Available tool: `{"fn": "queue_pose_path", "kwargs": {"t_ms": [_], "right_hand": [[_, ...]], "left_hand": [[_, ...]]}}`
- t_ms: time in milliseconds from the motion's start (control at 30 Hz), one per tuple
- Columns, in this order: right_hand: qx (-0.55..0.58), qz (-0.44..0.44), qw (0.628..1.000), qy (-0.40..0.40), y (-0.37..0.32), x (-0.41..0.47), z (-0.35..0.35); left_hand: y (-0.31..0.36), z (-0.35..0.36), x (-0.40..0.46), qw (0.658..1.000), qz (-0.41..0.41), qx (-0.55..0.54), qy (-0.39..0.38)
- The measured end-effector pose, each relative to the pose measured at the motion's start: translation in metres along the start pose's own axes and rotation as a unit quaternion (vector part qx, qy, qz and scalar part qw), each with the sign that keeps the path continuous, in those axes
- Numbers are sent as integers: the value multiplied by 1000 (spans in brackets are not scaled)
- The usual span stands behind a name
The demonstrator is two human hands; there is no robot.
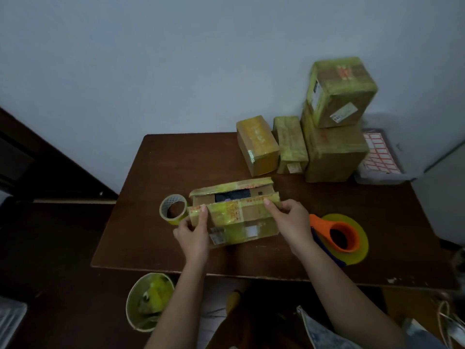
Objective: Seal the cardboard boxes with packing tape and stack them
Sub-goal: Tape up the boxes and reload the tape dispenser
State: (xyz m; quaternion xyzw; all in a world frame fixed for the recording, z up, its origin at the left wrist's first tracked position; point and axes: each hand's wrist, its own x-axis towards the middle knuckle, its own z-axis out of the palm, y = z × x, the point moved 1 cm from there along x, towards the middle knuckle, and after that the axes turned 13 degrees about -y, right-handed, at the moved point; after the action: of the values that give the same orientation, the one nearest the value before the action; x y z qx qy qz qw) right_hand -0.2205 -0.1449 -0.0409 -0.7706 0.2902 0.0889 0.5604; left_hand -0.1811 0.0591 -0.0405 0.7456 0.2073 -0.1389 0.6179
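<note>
**Fingers curled on the near flap**

Fingers of the left hand (193,229) and right hand (289,221) grip the near flap of the open box (236,215) at mid-table (176,159). A tape roll (173,210) touches its left end; a dispenser (342,238) lies right; four sealed boxes (327,152) stand behind.

I am packing at home, in a plain room corner: my dark brown wooden table (176,159) stands against a bare pale wall (176,59). At the table's far right sit taped cardboard boxes (334,147); below its near edge stands a round wastebasket (148,301) of crumpled yellow tape.
</note>
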Motion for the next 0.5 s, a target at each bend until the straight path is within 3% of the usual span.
{"fn": "queue_pose_path", "kwargs": {"t_ms": [233, 333, 367, 433, 500], "right_hand": [[-29, 32, 999, 30, 32, -5, -6], [-94, 7, 993, 76, 26, -10, 0], [-94, 2, 992, 88, 24, -11, 0], [-54, 14, 995, 85, 20, -11, -1], [-54, 26, 996, 64, 20, -9, -3]], "left_hand": [[-11, 18, -3, 997, 22, 69, -21], [-8, 19, 2, 978, 127, 163, -29], [-7, 20, 5, 957, 174, 230, -33], [-5, 25, 12, 880, 249, 402, -49], [-6, 28, 16, 820, 272, 499, -73]]}}
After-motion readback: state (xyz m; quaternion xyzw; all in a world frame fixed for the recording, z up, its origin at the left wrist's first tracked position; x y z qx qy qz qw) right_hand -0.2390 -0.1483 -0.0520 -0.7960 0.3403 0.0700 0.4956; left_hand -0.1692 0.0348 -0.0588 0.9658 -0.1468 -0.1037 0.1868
